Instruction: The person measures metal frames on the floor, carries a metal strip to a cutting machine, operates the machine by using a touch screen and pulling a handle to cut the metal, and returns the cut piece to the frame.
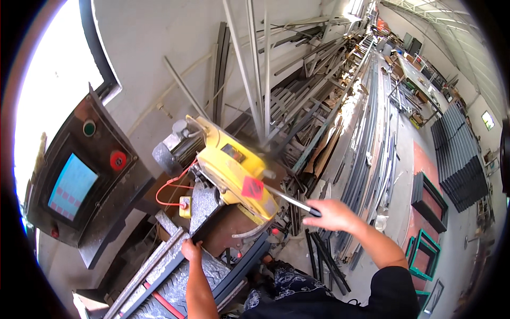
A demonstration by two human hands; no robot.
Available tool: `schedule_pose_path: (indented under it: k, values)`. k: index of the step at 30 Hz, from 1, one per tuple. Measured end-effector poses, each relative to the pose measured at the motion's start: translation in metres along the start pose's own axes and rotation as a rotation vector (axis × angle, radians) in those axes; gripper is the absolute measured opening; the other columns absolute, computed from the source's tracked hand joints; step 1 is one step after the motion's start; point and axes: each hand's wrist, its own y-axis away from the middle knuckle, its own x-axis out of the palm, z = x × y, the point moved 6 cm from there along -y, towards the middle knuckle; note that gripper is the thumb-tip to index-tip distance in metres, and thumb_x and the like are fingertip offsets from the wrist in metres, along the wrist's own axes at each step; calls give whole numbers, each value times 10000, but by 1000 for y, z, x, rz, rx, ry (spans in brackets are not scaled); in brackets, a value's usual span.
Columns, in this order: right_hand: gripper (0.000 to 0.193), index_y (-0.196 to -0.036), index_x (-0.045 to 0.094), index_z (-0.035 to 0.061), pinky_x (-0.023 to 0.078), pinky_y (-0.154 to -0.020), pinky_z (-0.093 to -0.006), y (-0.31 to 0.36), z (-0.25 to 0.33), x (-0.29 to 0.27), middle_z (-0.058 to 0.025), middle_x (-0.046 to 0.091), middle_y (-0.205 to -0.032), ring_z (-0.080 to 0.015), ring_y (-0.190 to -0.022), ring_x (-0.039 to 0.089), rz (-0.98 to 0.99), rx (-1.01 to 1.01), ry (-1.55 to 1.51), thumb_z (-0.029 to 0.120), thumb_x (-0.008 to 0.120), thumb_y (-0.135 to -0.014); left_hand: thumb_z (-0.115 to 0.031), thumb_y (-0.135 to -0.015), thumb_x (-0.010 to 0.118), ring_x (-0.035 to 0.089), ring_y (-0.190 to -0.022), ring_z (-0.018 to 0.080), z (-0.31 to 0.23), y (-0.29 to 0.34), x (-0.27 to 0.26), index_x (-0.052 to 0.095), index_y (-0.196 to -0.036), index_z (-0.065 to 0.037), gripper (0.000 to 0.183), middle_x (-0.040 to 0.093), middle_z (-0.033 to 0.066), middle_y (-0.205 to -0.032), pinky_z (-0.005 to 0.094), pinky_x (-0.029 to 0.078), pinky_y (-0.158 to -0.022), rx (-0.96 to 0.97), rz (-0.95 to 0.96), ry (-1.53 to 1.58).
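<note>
My right hand [330, 215] is closed round the black grip of a metal lever handle [291, 200], which runs up to the yellow head of a cut-off saw [234, 165]. A red label sits on the saw's yellow housing. Lower left, my left hand [192, 250] grips a long dark metal profile [169, 267] lying along the metal-shaving-covered saw bed [199, 279], close to the saw head. Its fingertips are partly hidden. The cutting edge is hard to make out under the guard.
On the left stands a control panel [74, 175] with a lit screen and a red button [118, 160]. A red cable [159, 194] loops beside the saw. Metal bars [366, 154] cover the floor ahead, with dark offcuts [326, 260] near my feet. Green-edged frames [425, 255] lie right.
</note>
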Motion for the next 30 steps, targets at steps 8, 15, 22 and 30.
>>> schedule_pose_path:
  k: [8,15,22,30]
  values:
    - [308,-953,580,36,526,-570,-382,-4,-73,92,-114,642,-691,-226,-544,659,-3,222,-151,329,652,-890,-365,-643,848,649,-906,371,-4,-5,-3,698,-928,-25,468,666,180,-965,460,524,-798,-94,128,-6]
    - [310,-952,580,55,503,-600,-468,-18,-101,130,-123,632,-701,-292,-573,644,-124,155,6,351,643,-885,-362,-626,853,628,-926,378,8,-6,4,674,-913,-11,487,646,181,-976,482,509,-804,-39,57,49]
    - [323,-967,589,75,497,-650,-506,-17,-115,141,-157,645,-763,-382,-739,644,-129,184,-41,377,647,-867,-336,-589,869,610,-890,393,11,-7,20,658,-882,2,495,629,176,-930,492,496,-770,10,8,71]
    - [306,-976,578,78,491,-650,-521,-24,-123,161,-172,645,-771,-394,-750,642,-181,142,-81,359,640,-870,-317,-600,867,600,-890,401,19,-13,26,634,-878,1,482,619,174,-935,499,492,-772,26,-1,74]
